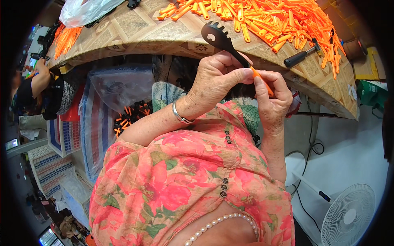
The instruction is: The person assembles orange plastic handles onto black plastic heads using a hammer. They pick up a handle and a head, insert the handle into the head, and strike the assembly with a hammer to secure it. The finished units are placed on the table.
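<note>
Between my hands, just in front of the table edge, is a black spaghetti server [221, 39] with teeth and a hole in its head, pointing up and left. An orange handle [256, 74] meets the end of its black neck. My left hand [219, 76] is closed round the lower neck, its thumb by the joint. My right hand [273, 94] pinches the orange handle between thumb and fingers. The fingers partly cover the handle. On the table beyond lies a heap of loose orange handles [262, 18].
A hammer [301, 55] with a black grip lies on the patterned table [143, 33], right. At far left are a white plastic bag [84, 12] and more orange pieces [67, 39]. Black-and-orange utensils [131, 115] sit low beside a striped sack [96, 123]. A white fan [349, 215] stands lower right.
</note>
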A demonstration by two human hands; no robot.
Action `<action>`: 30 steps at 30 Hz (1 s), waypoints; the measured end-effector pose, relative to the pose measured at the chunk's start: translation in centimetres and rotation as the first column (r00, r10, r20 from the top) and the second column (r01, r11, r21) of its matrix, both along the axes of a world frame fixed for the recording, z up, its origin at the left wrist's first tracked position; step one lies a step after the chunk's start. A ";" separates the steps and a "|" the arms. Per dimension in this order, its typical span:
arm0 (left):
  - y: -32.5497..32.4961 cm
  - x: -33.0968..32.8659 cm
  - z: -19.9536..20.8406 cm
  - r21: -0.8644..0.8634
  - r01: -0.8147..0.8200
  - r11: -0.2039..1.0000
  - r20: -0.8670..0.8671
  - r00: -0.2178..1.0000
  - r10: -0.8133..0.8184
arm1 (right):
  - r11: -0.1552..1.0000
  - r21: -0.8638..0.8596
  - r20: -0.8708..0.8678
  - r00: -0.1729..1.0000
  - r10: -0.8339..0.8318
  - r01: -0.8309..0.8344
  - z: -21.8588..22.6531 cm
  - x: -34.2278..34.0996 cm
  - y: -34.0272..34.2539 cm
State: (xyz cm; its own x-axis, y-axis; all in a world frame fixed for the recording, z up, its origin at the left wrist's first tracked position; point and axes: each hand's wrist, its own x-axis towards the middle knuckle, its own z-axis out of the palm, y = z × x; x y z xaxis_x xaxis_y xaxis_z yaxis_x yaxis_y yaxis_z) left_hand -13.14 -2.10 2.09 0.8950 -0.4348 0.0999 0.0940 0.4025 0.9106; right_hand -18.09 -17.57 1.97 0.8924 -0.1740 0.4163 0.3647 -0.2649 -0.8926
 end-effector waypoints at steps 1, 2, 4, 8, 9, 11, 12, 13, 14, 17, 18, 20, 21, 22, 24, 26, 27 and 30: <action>0.0 0.0 -0.2 0.001 -0.002 1.000 0.024 1.000 0.002 | 0.997 0.070 -0.007 0.999 0.043 -0.043 0.0 0.0 0.2; -0.1 0.1 -0.4 0.002 -0.005 1.000 0.048 0.999 0.004 | 0.986 0.141 -0.011 0.996 0.086 -0.084 -0.1 0.1 0.3; -0.3 0.0 -0.8 0.024 -0.038 0.999 0.137 0.990 0.035 | 0.988 0.149 -0.037 0.998 0.056 -0.050 -0.7 0.4 0.3; -0.4 -0.1 -1.4 0.112 -0.105 0.988 0.286 0.956 0.069 | 1.000 -0.006 -0.044 0.999 0.010 -0.010 -0.9 0.2 0.2; -0.5 -0.1 -1.5 0.137 -0.100 0.986 0.297 0.953 0.056 | 1.000 -0.002 -0.071 0.997 0.003 -0.003 -1.0 0.1 0.2; -0.3 -0.2 -1.9 0.209 -0.137 0.968 0.310 0.949 0.067 | 1.000 0.007 -0.125 0.992 -0.013 0.014 -1.5 0.0 0.5; -0.3 -0.1 -2.2 0.238 -0.156 0.959 0.322 0.944 0.074 | 0.999 0.052 -0.136 0.991 0.003 0.004 -1.4 0.1 0.6; -0.3 0.1 -2.6 0.244 -0.171 0.955 0.353 0.932 0.077 | 0.995 0.098 -0.146 0.989 0.021 -0.006 -1.3 0.2 0.8; -0.3 0.2 -2.6 0.240 -0.173 0.955 0.361 0.929 0.078 | 0.989 0.144 -0.155 0.987 0.040 -0.017 -1.2 0.3 0.7; -0.4 -0.1 -1.5 0.149 -0.126 0.981 0.330 0.941 0.071 | 0.995 0.071 -0.052 0.996 0.074 -0.070 -0.8 0.3 -0.6; -0.3 0.1 -1.5 0.069 -0.056 0.996 0.372 0.928 0.027 | 0.996 0.030 -0.006 0.996 0.084 -0.083 -0.5 0.2 -0.7; 0.0 0.8 -1.5 -0.083 0.094 0.992 0.462 0.886 -0.046 | 0.993 -0.116 0.213 0.976 0.053 -0.029 0.4 0.0 -0.9; 0.9 1.3 0.7 0.123 0.210 0.970 0.449 0.860 -0.243 | 0.980 -0.198 0.330 0.943 0.040 0.028 0.5 -0.1 -1.5; 1.2 1.2 1.4 0.085 0.275 0.958 0.352 0.891 -0.287 | 0.960 -0.270 0.441 0.896 0.052 0.077 0.7 0.0 -1.6; 1.6 1.1 2.1 -0.021 0.387 0.922 0.153 0.912 -0.380 | 0.933 -0.340 0.487 0.871 0.072 0.113 1.5 -0.7 -1.6; 2.2 1.6 1.6 -0.069 0.513 0.856 -0.090 0.851 -0.517 | 0.895 -0.423 0.563 0.815 0.139 0.139 2.0 -0.8 -1.8; 2.5 1.8 1.5 -0.200 0.611 0.766 -0.168 0.749 -0.641 | 0.873 -0.458 0.588 0.794 0.154 0.170 1.9 -0.8 -1.8; 3.2 1.9 1.3 -0.263 0.794 0.548 -0.094 0.544 -0.834 | 0.790 -0.581 0.593 0.767 0.244 0.198 1.3 -0.4 -2.5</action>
